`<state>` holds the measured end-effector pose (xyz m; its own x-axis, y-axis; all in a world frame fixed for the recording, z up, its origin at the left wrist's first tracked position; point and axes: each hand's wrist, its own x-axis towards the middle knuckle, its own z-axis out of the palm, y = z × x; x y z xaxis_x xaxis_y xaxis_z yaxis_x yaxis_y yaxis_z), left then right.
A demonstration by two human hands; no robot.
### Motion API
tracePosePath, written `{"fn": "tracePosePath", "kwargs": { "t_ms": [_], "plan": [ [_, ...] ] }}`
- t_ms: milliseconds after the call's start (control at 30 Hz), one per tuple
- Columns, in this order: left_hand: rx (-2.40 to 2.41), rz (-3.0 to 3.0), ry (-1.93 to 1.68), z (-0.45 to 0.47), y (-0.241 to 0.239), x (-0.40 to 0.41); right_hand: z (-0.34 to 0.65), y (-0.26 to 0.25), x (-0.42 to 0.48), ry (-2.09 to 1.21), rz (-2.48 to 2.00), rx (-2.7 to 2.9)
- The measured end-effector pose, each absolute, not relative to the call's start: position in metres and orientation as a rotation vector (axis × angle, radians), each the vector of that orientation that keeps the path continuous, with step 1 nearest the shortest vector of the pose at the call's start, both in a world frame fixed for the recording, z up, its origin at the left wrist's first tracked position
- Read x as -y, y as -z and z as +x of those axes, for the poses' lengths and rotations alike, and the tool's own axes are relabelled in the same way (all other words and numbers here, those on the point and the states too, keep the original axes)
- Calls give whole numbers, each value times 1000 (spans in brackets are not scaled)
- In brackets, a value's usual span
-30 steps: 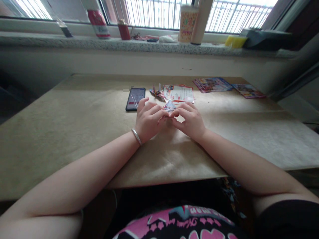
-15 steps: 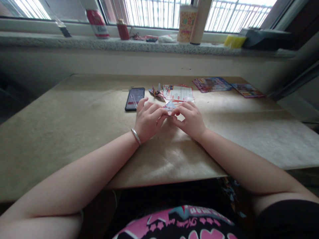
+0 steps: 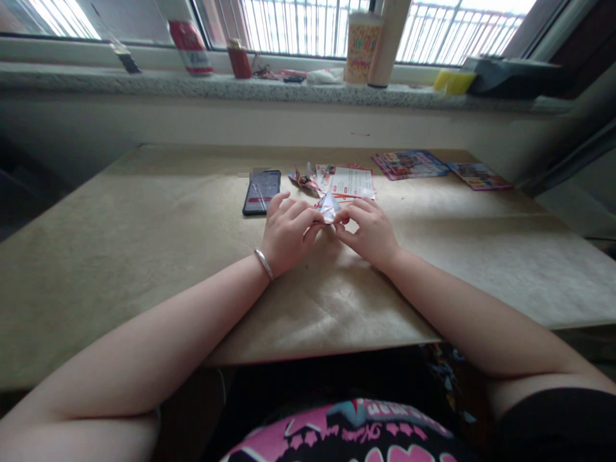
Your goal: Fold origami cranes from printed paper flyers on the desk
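Between my two hands is a small piece of folded paper [image 3: 329,208], pale with a pointed top and some printed colour. My left hand [image 3: 291,232] pinches its left side between thumb and fingers. On the other side, my right hand [image 3: 366,230] grips the right edge in the same way. My fingers cover the paper's lower corners. Just beyond it lie printed paper sheets [image 3: 353,181], white with red marks. A folded dark, colourful paper figure [image 3: 304,180] sits to their left, and a phone [image 3: 262,191] lies beside my left hand.
Two piles of colourful printed cards, a larger pile [image 3: 411,164] and a smaller pile [image 3: 479,175], lie at the table's back right. On the windowsill [image 3: 269,90] stand a red can [image 3: 190,48], a red lighter [image 3: 239,59], a patterned cup [image 3: 362,48] and a yellow block [image 3: 453,81].
The paper's pointed middle part now stands up taller and shows more of its pale face. Both hands keep their pinch in nearly the same place.
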<state>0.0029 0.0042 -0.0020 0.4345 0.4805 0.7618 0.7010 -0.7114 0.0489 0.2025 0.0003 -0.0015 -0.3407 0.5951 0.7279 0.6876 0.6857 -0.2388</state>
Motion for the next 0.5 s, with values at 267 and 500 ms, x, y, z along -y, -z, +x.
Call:
{"fn": "tracePosePath", "kwargs": {
  "t_ms": [267,500],
  "plan": [
    [1039,-2455,1175,1,0,-4,209,-2,-1,-75,-979,1825],
    [1062,-2463,1191,2,1,-6,208,-2,1,-25,-959,1983]
  ]
}}
